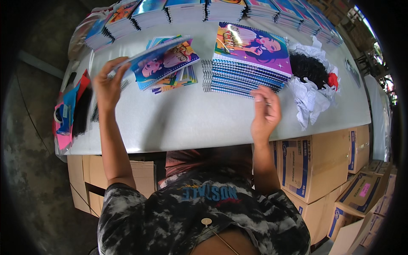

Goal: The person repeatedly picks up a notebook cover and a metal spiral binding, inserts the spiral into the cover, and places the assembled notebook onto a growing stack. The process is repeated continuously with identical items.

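Note:
My left hand [109,83] pinches the left edge of a notebook [163,63] with an illustrated cover, tilted up above a loose pile of colourful covers [180,80]. Black spiral wires [95,111] lie beside that wrist. Right of centre stands a stack of spiral notebooks [250,76], its top one [255,46] showing a purple and orange cover and its coils sticking out to the left. By the stack's lower right corner is my right hand [267,111], slightly blurred, fingers loosely curled and apart, with nothing visible in them.
Several notebook stacks [187,12] line the far edge of the white table [191,123]. Crumpled paper [308,100] with a black tangled bundle [307,70] lies at the right. A blue tape dispenser [64,119] sits at the left edge. Cardboard boxes [323,157] are stacked below right.

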Demonstrator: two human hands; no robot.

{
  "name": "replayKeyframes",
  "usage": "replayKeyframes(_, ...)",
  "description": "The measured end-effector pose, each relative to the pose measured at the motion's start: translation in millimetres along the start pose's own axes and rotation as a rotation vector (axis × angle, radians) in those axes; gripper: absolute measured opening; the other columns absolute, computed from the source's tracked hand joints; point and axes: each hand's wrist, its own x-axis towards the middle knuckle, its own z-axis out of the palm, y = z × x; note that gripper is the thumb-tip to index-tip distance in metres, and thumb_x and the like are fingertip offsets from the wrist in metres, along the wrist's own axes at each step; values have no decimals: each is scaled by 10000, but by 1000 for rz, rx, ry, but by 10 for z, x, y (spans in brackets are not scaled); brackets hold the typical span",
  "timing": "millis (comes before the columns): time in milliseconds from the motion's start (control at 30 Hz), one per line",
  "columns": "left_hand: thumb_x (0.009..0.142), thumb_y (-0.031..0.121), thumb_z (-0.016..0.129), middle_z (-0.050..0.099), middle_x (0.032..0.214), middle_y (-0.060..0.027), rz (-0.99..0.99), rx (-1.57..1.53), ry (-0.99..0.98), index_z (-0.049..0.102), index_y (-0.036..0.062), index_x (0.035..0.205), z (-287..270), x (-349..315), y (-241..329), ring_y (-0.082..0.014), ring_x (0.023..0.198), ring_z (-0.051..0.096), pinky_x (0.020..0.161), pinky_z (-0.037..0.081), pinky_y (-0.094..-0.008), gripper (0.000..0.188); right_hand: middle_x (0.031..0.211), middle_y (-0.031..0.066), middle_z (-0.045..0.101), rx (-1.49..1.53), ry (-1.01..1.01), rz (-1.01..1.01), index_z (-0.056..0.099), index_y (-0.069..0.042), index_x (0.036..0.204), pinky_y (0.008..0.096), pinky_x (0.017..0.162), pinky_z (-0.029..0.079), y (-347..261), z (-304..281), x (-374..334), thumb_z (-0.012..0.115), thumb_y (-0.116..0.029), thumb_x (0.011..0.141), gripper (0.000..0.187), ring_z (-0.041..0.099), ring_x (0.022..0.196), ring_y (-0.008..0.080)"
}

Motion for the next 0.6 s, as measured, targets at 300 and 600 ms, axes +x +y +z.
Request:
replayKeyframes(300, 702, -7, 676, 623, 794, -127, -39, -754, -75, 563, -1, 960, -145, -749, 642, -214, 757, 606, 691, 469, -327, 282, 812, 74, 662, 478, -452, 237, 647, 35, 923, 218, 654, 481, -376, 438, -66, 687, -32, 770, 172, 606, 730, 102)
replayKeyframes(600, 777, -63, 507, 529, 1007, -67, -541, -603, -238, 477, 5, 1060, 770, -1618, -185, -147, 966, 498, 861, 379, -278, 292, 848, 68, 666, 229, -601, 337, 653, 10, 899, 239, 711, 477, 245, 386, -261, 689, -26, 759, 150, 590, 777, 97)
